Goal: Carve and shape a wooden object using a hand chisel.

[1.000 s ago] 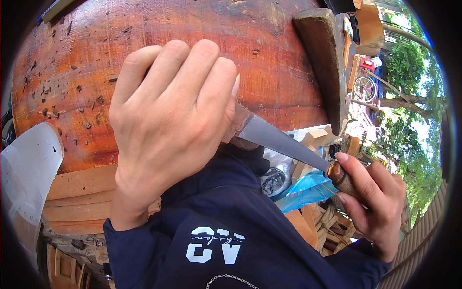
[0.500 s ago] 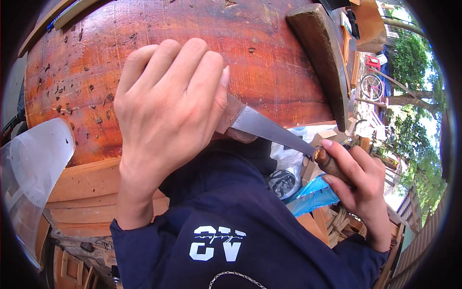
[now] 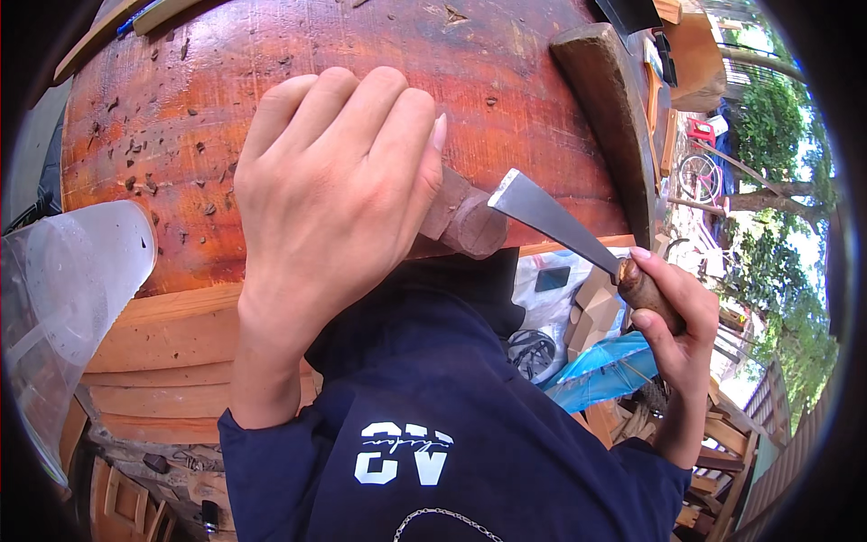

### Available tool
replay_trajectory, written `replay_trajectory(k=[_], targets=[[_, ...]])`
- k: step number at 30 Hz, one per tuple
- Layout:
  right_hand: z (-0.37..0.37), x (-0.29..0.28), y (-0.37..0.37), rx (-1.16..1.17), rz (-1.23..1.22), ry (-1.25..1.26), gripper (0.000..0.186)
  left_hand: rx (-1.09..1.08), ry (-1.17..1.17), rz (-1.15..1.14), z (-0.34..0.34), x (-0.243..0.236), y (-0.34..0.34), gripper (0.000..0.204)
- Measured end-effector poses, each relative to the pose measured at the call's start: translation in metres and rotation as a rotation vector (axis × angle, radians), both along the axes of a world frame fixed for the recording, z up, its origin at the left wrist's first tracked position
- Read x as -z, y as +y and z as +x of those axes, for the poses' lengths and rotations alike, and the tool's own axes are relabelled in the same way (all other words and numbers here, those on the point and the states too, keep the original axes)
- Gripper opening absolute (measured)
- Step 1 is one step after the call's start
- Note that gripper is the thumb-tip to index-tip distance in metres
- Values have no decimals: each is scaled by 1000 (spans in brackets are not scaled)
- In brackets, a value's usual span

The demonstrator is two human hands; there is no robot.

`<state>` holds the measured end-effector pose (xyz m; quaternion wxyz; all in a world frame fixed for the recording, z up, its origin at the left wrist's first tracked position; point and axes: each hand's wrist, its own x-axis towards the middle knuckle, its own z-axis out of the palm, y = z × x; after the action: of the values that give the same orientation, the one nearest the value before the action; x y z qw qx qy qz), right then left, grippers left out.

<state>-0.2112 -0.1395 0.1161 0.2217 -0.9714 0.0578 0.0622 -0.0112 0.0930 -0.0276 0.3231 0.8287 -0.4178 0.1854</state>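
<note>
My left hand (image 3: 339, 172) is closed around a reddish-brown block of wood (image 3: 476, 224), its knuckles up, over the near edge of the red-brown wooden table (image 3: 506, 81). The block's rough-cut end pokes out to the right of the hand. The rest of it is hidden by my fingers. In my right hand (image 3: 679, 312) is a chisel (image 3: 560, 217) with a round wooden handle and a flat steel blade that widens to a squared tip. That tip points up and left, a small gap from the block's end.
Small dark chips (image 3: 149, 185) lie scattered over the table's left side. A thick curved piece of wood (image 3: 610, 108) rests along the right edge. At the left hangs a translucent plastic container (image 3: 81, 271). Blue plastic (image 3: 605, 370) and white bags (image 3: 539, 294) lie below, past the table's near edge.
The chisel's blade, which lay against the end of the block, has drawn back to the right, clear of it. My left hand keeps its hold on the block.
</note>
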Motion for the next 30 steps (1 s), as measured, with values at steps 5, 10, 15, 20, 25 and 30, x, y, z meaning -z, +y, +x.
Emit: replay_trajectory(k=[5, 10, 15, 20, 25, 30], targets=[[20, -27, 15, -84, -142, 100, 59, -7, -15, -29, 0, 3, -1, 12], [28, -34, 35, -134, -340, 125, 62, 10, 23, -30, -1, 2, -3, 11], [21, -21, 28, -170, -402, 78, 64, 19, 49, -11, -3, 1, -5, 11], [6, -7, 22, 30, -50, 178, 54, 34, 49, -36, -2, 0, -3, 10], [1, 12, 16, 299, 357, 252, 48, -16, -60, -49, -1, 9, -4, 13], [2, 4, 4, 216, 196, 80, 55, -68, 4, 70, -23, 6, 10, 22]])
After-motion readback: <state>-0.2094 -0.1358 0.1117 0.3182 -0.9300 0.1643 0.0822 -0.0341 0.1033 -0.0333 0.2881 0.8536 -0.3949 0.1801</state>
